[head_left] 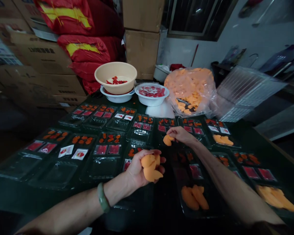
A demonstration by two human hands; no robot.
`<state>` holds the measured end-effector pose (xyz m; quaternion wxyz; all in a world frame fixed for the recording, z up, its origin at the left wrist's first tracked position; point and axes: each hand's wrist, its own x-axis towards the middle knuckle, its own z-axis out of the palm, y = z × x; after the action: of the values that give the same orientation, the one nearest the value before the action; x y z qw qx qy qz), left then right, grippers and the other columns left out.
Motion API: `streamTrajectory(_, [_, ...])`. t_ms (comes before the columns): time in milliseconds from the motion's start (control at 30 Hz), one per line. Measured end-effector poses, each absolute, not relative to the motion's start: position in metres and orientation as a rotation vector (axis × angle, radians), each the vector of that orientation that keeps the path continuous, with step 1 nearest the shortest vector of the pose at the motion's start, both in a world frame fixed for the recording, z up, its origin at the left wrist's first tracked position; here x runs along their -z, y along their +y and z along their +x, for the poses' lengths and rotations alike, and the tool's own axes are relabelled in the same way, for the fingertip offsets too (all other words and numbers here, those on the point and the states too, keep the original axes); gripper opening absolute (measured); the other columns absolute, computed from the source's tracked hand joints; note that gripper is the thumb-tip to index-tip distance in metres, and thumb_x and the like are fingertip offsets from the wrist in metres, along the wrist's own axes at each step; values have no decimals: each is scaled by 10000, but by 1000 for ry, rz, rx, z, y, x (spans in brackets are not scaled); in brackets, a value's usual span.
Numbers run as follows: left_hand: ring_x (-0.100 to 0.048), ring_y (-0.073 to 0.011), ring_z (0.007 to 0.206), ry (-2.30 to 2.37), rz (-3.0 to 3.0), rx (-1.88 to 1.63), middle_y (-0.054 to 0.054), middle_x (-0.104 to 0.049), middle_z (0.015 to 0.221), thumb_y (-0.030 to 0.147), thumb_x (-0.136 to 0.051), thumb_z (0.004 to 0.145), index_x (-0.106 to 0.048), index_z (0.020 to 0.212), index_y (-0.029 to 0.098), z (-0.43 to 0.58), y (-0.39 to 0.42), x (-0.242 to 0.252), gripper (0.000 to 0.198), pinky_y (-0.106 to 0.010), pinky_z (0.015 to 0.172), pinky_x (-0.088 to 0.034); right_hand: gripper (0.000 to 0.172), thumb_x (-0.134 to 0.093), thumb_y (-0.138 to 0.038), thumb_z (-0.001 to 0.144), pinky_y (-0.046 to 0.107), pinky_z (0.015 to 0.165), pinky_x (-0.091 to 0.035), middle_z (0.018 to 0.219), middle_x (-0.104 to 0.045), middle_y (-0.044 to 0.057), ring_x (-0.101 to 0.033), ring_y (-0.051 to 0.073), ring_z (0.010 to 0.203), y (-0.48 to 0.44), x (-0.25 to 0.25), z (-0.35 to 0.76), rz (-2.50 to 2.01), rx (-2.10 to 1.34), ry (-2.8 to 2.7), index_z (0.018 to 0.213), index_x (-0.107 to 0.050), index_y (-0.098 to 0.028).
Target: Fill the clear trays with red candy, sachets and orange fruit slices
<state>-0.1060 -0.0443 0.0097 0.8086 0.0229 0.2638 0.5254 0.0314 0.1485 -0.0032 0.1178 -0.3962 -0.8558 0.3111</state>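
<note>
My left hand [139, 168], palm up and wearing a green bangle [103, 197], is closed round a few orange pieces [150, 168] with smooth, rounded lobes; their exact kind is unclear. Farther forward, my right hand [180, 134] pinches one similar orange piece [168, 140] above the front part of a clear plastic tray [161, 122]. Other trays hold small orange-red pieces [82, 140] at the back and two small packets [47, 148] in the middle. Larger orange pieces lie in the front compartment of a tray near my right forearm [194, 197] and of others at the right.
Behind the trays stand a cream basin [115, 73] with red bits, a white basin [152, 95] of red packets, and a big clear bag [191, 86] of orange pieces. A stack of clear trays [247, 93] leans at the right. Cartons [39, 55] and red sacks [93, 49] fill the back left.
</note>
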Motion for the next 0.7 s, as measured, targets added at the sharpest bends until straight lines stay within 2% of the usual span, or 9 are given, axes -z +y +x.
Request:
streamTrajectory(67, [-578, -224, 549, 588, 48, -1159, -82, -598, 786, 312, -524, 680, -589, 838, 181, -109, -40, -11, 216, -280, 329, -401, 92, -518, -98, 719, 230, 580, -419, 637, -571, 27, -551, 151, 650, 146, 14, 23, -1165, -755, -2526, 691, -591, -145])
streamTrajectory(167, [-575, -218, 548, 640, 33, -1223, -83, -604, 759, 286, -534, 673, -595, 814, 172, -113, -32, -13, 192, -277, 357, -399, 127, -482, -68, 753, 309, 750, -402, 864, -587, 116, -528, 227, 902, 129, 21, 21, -1185, -488, -2514, 733, -585, -140])
streamTrajectory(267, [-576, -208, 554, 674, -1, -1255, -75, -613, 726, 279, -542, 685, -604, 782, 166, -114, -23, -14, 162, -280, 400, -406, 156, -424, -155, 839, 313, 756, -410, 915, -578, 121, -543, 214, 863, 100, 11, 25, -1131, -271, -2433, 853, -579, -141])
streamTrajectory(367, [-581, -179, 567, 697, -45, -1297, -55, -613, 663, 265, -545, 712, -608, 729, 143, -107, -17, -16, 138, -286, 498, -450, 208, -441, -303, 871, 250, 633, -439, 813, -587, 46, -555, 153, 690, 62, -11, 30, -890, -495, -2345, 1010, -530, -177])
streamTrajectory(467, [-588, -146, 587, 752, -53, -1337, -39, -617, 634, 244, -546, 751, -602, 691, 128, -95, -13, -18, 142, -252, 570, -461, 277, -518, -343, 821, 265, 635, -443, 862, -593, 41, -560, 164, 726, 29, -27, 31, -811, -615, -2351, 1055, -515, -195])
streamTrajectory(567, [-590, -139, 570, 795, -67, -1292, -31, -621, 615, 310, -563, 766, -595, 682, 131, -87, -13, -16, 200, -239, 568, -455, 194, -533, -267, 785, 295, 675, -439, 887, -594, 42, -557, 177, 762, 16, -30, 29, -892, -647, -2314, 963, -554, -195])
streamTrajectory(700, [-594, -171, 541, 728, -92, -1133, -51, -624, 599, 437, -496, 785, -602, 703, 122, -84, -15, -7, 342, -277, 534, -452, 71, -545, -244, 757, 239, 573, -440, 700, -560, 1, -525, 129, 619, 22, -31, 36, -918, -1096, -1998, 790, -541, -181])
